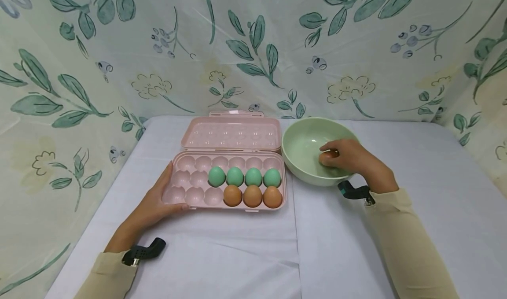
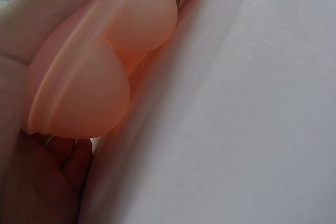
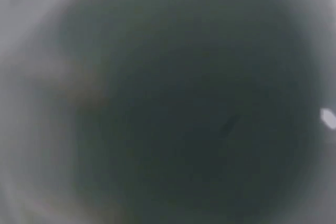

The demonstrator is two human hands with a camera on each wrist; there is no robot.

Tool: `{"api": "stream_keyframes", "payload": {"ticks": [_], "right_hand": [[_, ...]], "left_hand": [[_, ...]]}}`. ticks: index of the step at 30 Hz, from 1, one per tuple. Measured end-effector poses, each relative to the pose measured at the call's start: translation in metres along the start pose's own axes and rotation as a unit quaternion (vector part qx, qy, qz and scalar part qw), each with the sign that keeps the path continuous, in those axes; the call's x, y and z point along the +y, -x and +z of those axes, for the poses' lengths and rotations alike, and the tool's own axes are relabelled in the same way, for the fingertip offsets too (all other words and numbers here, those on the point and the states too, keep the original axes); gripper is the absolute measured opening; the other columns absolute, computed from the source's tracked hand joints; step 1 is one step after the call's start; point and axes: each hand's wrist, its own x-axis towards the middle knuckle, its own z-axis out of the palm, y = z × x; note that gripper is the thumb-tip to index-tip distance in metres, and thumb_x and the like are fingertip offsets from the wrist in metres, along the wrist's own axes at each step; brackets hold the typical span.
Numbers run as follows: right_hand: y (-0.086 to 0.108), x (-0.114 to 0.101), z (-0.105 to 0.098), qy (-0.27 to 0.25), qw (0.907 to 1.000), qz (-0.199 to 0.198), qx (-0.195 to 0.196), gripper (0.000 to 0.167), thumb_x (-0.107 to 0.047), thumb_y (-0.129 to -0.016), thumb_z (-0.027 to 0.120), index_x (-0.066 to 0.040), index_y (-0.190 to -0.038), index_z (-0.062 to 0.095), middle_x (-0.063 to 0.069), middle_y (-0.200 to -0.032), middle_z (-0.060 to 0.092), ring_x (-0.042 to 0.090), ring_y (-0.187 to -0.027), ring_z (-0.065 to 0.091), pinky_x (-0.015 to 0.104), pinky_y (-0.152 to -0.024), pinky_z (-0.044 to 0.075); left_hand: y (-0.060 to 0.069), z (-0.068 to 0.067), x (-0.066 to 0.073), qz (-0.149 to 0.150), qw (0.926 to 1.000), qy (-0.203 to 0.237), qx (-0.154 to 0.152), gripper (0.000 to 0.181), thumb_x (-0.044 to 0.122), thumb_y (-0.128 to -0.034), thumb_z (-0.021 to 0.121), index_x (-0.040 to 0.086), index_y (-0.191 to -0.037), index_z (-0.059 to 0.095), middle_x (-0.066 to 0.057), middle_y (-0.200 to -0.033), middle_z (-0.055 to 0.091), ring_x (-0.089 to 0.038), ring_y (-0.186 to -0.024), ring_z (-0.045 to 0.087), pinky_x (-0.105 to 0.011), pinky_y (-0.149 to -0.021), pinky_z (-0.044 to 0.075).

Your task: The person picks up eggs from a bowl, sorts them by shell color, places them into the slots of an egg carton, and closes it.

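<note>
A pink plastic egg carton (image 1: 194, 196) lies open on the table with its lid folded back. Several green eggs (image 1: 235, 176) sit in its middle row, toward the right, and three brown eggs (image 1: 252, 196) in the front row. My left hand (image 1: 158, 202) grips the carton's left end; the left wrist view shows the thumb along its edge and fingers curled underneath. Inside the light green bowl (image 1: 301, 147), my right hand (image 1: 354, 158) holds a brown egg (image 1: 328, 159) with its fingertips. The right wrist view is dark and blurred.
The bowl stands right beside the carton on a white-covered table (image 1: 245, 255). Behind and to the sides hangs a leaf-patterned cloth (image 1: 269, 92). A black wrist device (image 1: 144, 251) is on the left arm, another (image 1: 352, 191) on the right, close to the bowl's rim.
</note>
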Motion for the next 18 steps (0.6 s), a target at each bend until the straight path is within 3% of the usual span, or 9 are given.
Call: {"api": "stream_keyframes", "payload": {"ticks": [6, 13, 18], "right_hand": [[-0.0009, 0.0015, 0.004, 0.013, 0.9999, 0.007, 0.007, 0.034, -0.011, -0.085, 0.072, 0.004, -0.115, 0.068, 0.02, -0.109, 0.067, 0.033, -0.101, 0.057, 0.048, -0.09, 0.046], [-0.0011, -0.0017, 0.006, 0.025, 0.9996, 0.014, 0.004, 0.033, -0.01, -0.085, 0.072, 0.002, -0.115, 0.068, 0.019, -0.107, 0.067, 0.031, -0.095, 0.054, 0.047, -0.086, 0.045], [-0.0014, -0.0019, 0.0069, 0.027, 0.9995, 0.019, 0.002, 0.035, -0.009, -0.085, 0.07, 0.002, -0.117, 0.068, 0.021, -0.114, 0.065, 0.034, -0.102, 0.055, 0.051, -0.091, 0.044]], "left_hand": [[0.0005, 0.0008, -0.0006, -0.001, 1.0, 0.001, 0.0, 0.126, 0.034, -0.0661, 0.088, 0.03, -0.156, 0.0, 0.007, -0.162, 0.007, -0.027, -0.146, 0.013, -0.064, -0.109, 0.019], [0.0005, 0.0005, -0.0026, 0.004, 1.0, -0.003, 0.002, 0.125, 0.034, -0.0661, 0.088, 0.033, -0.156, 0.001, 0.007, -0.161, 0.009, -0.027, -0.146, 0.015, -0.064, -0.109, 0.021], [-0.0004, 0.0002, -0.0038, 0.007, 1.0, -0.002, 0.001, 0.124, 0.034, -0.0666, 0.087, 0.035, -0.155, 0.0, 0.008, -0.161, 0.009, -0.026, -0.146, 0.015, -0.065, -0.109, 0.021]]}}
